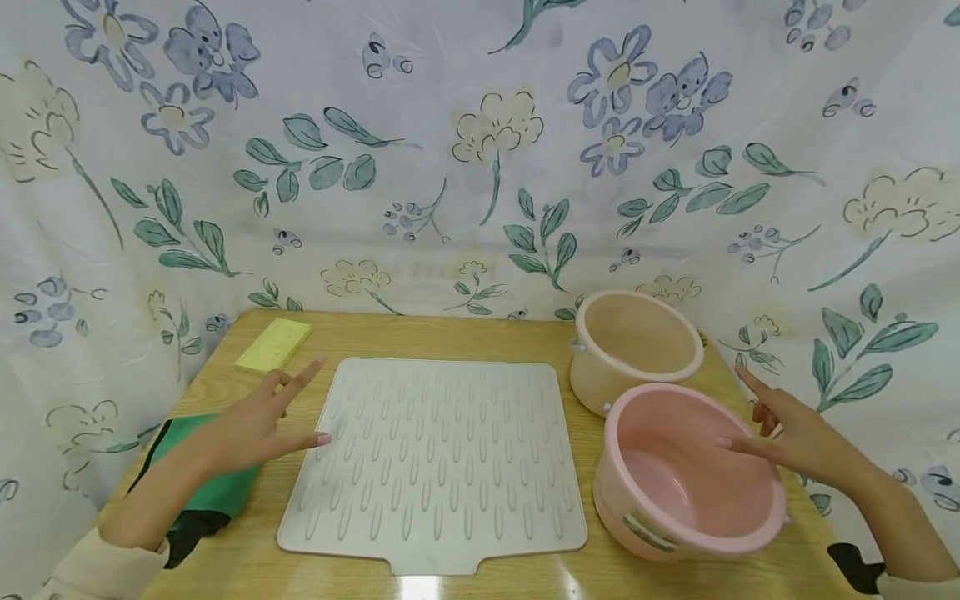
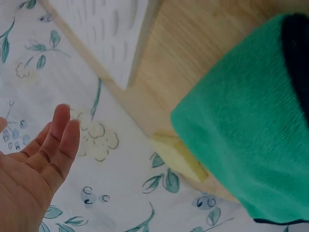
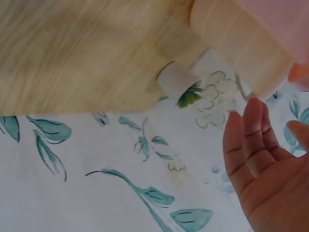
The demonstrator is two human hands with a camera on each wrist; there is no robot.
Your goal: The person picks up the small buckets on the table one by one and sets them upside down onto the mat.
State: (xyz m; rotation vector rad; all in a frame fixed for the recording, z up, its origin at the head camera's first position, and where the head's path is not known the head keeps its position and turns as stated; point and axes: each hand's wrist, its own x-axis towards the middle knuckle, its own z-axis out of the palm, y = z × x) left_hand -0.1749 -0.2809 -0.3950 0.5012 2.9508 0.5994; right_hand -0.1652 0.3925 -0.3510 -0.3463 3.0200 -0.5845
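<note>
My left hand (image 1: pixel 243 429) hovers over the left side of the table, index finger and thumb stretched apart, holding nothing. Under its wrist lies a green cloth (image 1: pixel 232 492) with black edging, seen larger in the left wrist view. The left thumb tip overlaps the edge of a white ridged mat (image 1: pixel 435 533) in the head view. On the right, my right hand (image 1: pixel 806 442) is held above the far side of a pink bucket (image 1: pixel 637 500), its thumb and index finger extended and nothing between them. Behind that bucket stands a beige bucket (image 1: pixel 592 379), its inside bare.
A yellow sponge (image 1: pixel 273 344) lies at the back left of the wooden table (image 1: pixel 450 329). In the right wrist view, a small white pot with green leaves (image 3: pixel 176 82) sits at the table's edge. A floral curtain (image 1: pixel 420 250) surrounds the table's back and sides.
</note>
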